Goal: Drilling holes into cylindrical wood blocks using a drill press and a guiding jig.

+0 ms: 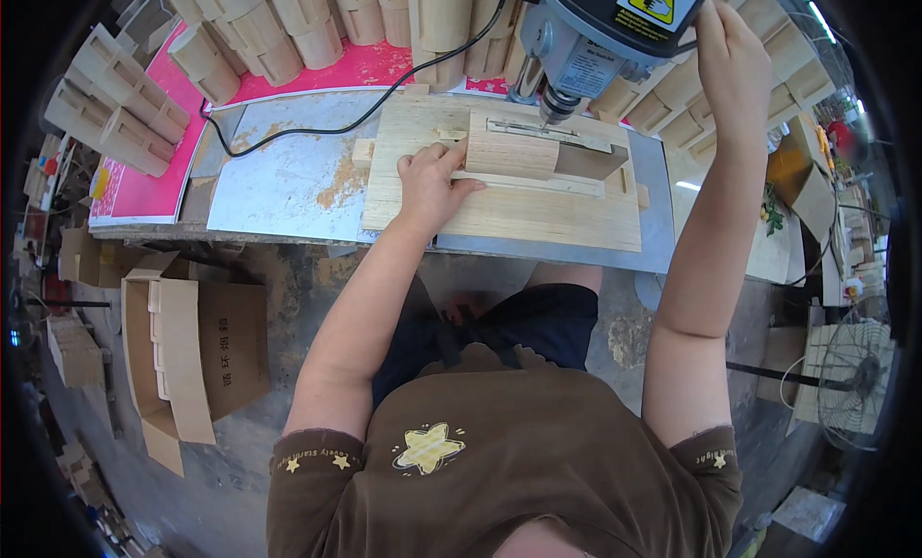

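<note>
A person in a brown shirt is sitting at a workbench, seen from above. The landmark is a pale plywood board [499, 207] lying flat on a grey metal sheet [279, 179] dusted with sawdust. On top of the board, a curved wooden block [509, 155], smooth and light tan, is sitting against thin wooden guide strips. The left hand [429, 183] is lying at the board's left part, fingers bent, fingertips pressing the block's left end. Above the board's far edge a grey drill press [600, 35] is hanging, its bit [555, 111] pointing down just behind the block; whether the tip is touching wood is hard to make out. The right hand [735, 54] is reaching up beside the machine, to the board's far right, fingers curled; what it is gripping is hidden behind the machine's housing. Beyond the board, stacks of similar curved wooden pieces [288, 25] are being cut off by the upper edge. Left of and below the board, a cardboard box [206, 351] is holding more pieces
</note>
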`<state>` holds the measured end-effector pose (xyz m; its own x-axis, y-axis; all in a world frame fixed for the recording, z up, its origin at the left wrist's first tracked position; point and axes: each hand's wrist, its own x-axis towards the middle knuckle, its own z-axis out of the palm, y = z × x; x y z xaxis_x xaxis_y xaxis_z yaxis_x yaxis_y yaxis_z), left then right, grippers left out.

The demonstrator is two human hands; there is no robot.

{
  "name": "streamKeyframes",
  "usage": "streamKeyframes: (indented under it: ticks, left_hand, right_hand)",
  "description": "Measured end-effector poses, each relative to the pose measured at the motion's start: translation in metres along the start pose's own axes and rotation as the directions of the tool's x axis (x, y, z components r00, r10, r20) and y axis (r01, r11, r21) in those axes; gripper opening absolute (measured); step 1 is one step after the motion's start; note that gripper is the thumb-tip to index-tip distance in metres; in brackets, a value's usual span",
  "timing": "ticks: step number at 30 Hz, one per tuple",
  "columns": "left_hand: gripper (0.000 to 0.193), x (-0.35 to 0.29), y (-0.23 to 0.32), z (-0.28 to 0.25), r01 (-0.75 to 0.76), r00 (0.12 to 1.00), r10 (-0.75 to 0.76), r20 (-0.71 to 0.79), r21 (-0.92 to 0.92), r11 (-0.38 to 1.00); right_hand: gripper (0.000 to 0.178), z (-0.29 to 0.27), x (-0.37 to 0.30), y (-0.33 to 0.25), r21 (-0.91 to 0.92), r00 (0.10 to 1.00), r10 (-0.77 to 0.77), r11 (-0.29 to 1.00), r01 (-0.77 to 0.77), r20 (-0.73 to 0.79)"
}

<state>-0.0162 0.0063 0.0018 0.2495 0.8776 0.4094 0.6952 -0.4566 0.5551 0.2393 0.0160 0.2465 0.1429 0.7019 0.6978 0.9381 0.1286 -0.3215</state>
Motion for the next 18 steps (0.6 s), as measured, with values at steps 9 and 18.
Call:
streamKeyframes:
  ticks: [9,18]
  left_hand:
    - [0.052,-0.001,-0.001,-0.002,-0.002,1.000,0.002,0.008,0.016,1.000]
    - [0.053,0.000,-0.005,0.004,-0.034,0.999,0.034,-0.013,-0.001,0.999]
  right_hand:
    - [0.017,0.020,-0.118,-0.008,0.285,0.992,-0.010,0.958,0.045,-0.123]
    - [0.028,0.092,-0.155,0.024,0.504,0.969,-0.007,0.853,0.135,-0.248]
